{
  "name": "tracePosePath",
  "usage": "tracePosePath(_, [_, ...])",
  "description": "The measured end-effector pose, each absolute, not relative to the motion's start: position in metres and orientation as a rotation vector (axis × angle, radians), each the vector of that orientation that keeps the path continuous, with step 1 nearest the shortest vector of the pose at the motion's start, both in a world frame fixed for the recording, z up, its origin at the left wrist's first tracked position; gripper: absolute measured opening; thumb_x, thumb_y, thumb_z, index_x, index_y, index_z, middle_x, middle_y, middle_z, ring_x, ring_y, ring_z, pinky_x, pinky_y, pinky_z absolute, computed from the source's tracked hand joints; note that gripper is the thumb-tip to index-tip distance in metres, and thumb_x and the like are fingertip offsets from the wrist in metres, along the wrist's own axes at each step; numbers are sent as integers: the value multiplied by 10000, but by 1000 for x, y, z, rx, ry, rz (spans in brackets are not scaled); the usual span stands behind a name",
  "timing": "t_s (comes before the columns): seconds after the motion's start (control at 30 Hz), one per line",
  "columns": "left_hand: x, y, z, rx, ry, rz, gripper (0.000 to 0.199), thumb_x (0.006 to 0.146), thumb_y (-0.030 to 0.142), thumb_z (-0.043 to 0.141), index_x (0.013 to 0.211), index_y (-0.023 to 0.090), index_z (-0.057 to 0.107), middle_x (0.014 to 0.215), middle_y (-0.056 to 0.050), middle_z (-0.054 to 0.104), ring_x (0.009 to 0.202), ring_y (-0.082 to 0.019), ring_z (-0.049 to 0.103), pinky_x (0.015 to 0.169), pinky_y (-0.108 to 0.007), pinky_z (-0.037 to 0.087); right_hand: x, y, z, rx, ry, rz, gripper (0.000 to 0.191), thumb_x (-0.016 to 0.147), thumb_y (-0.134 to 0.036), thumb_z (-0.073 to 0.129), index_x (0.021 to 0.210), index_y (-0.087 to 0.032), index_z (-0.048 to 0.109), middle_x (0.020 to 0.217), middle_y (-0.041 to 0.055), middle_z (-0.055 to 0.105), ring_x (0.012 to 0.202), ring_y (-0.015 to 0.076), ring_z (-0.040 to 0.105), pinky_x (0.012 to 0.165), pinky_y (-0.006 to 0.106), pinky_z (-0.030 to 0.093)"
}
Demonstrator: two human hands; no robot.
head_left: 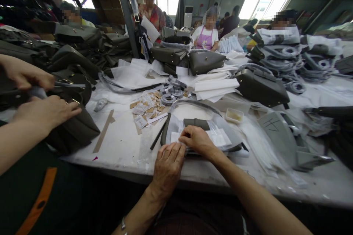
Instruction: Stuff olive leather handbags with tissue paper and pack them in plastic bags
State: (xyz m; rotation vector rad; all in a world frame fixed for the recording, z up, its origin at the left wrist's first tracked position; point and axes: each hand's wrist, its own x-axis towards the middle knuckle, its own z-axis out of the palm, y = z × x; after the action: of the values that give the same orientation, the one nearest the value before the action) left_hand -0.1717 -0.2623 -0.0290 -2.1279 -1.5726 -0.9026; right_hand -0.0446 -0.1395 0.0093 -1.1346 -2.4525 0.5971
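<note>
A dark olive handbag (196, 124) lies flat in front of me, partly covered by a thin white wrapping sheet (220, 137). Its strap (193, 102), in clear film, arches behind it. My left hand (169, 163) has its fingers together, curled over the sheet at the bag's near edge; its thumb is hidden. Beside it, my right hand (198, 139) is closed, with thumb and fingertips pinching the same sheet. The two hands almost touch. A dark narrow strip (160, 132) sticks out at the bag's left side.
At left, a co-worker's hands (46, 112) handle another dark bag (74, 128). Tags and packets (147, 106) and film-wrapped coils (168, 99) lie behind my bag. A small plastic box (234, 115) stands right of it. More bags (261, 84) and white sheets (215, 86) fill the back.
</note>
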Motion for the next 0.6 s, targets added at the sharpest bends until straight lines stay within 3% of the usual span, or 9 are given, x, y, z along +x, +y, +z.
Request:
tracePosePath(0.2, [-168, -267, -32, -2089, -1634, -832, 364, 921, 97, 459, 1258, 178, 570, 1200, -100, 659, 1150, -267, 575, 1012, -467, 392, -52, -139, 14, -1174, -2474, 415, 90, 823, -198, 675, 735, -218, 675, 773, 16, 674, 707, 165, 630, 636, 267, 433])
tracePosePath(0.33, [-168, -267, -29, -2081, -1650, -816, 375, 907, 75, 456, 1241, 194, 579, 1169, -96, 663, 1142, -263, 573, 1000, -461, 400, -25, -144, 34, -1080, -2186, 555, 108, 849, -256, 650, 757, -209, 680, 758, 16, 688, 703, 163, 627, 685, 277, 463])
tracePosePath(0.47, [-170, -265, -28, -2082, -1611, -818, 353, 904, 84, 473, 1219, 187, 597, 1144, -107, 665, 1110, -270, 584, 989, -463, 401, 64, -150, 66, -1267, -1777, 603, 282, 837, -459, 622, 833, -189, 706, 758, 35, 703, 697, 184, 631, 662, 284, 477])
tracePosePath(0.6, [-175, -263, -30, -2092, -1540, -785, 374, 900, 80, 464, 1231, 191, 600, 1156, -109, 663, 1099, -279, 594, 1013, -473, 373, 190, -151, 89, -1678, -1552, 303, 364, 766, -523, 623, 852, -184, 724, 758, 59, 711, 713, 217, 640, 671, 310, 464])
